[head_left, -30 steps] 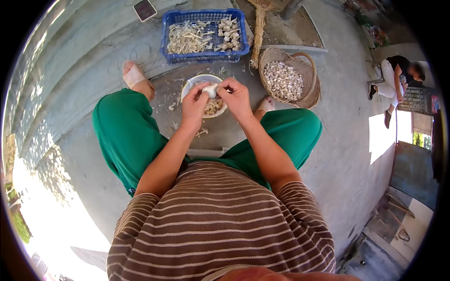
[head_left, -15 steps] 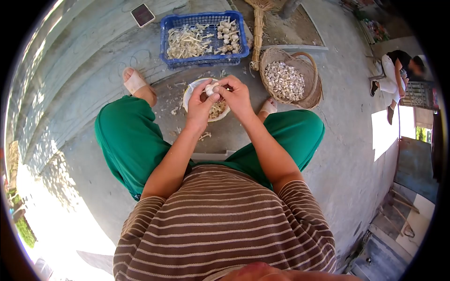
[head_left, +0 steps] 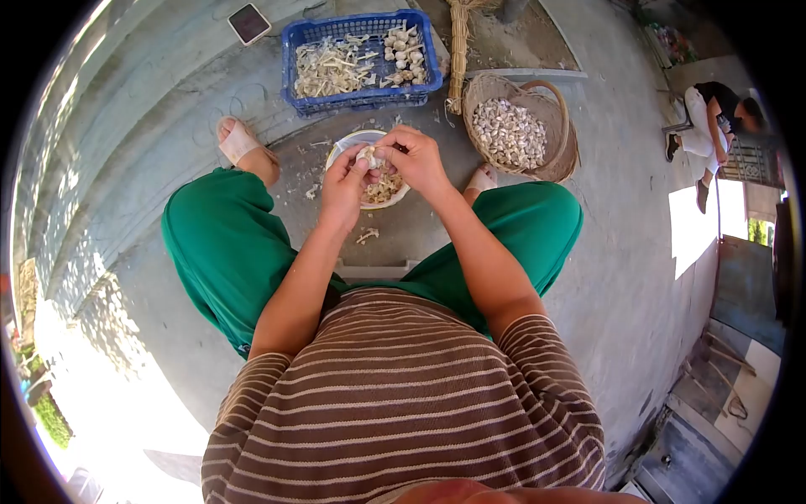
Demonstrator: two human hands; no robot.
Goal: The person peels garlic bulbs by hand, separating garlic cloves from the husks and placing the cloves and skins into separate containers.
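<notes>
A whitish garlic bulb (head_left: 368, 156) is held between my two hands, above a round white bowl (head_left: 332, 160). My left hand (head_left: 344, 181) has its fingers wrapped round the bulb from the left. From the right, my right hand (head_left: 413, 160) pinches the bulb's upper side with thumb and forefinger. Inside the bowl, partly covered by my hands, lie garlic pieces (head_left: 384, 188), pale and yellowish; whether they are cloves or skins I cannot make out.
Ahead stands a blue plastic crate (head_left: 361, 102) with garlic stalks (head_left: 329, 70) and whole bulbs (head_left: 405, 52). Right of it, a wicker basket (head_left: 564, 160) holds many loose cloves (head_left: 509, 133). A tablet-like device (head_left: 249, 24) lies at upper left. Another person (head_left: 712, 122) sits far right.
The bulb has turned in my fingers and now shows a rougher, brownish patch. My hands have shifted slightly left. The view has tilted a little.
</notes>
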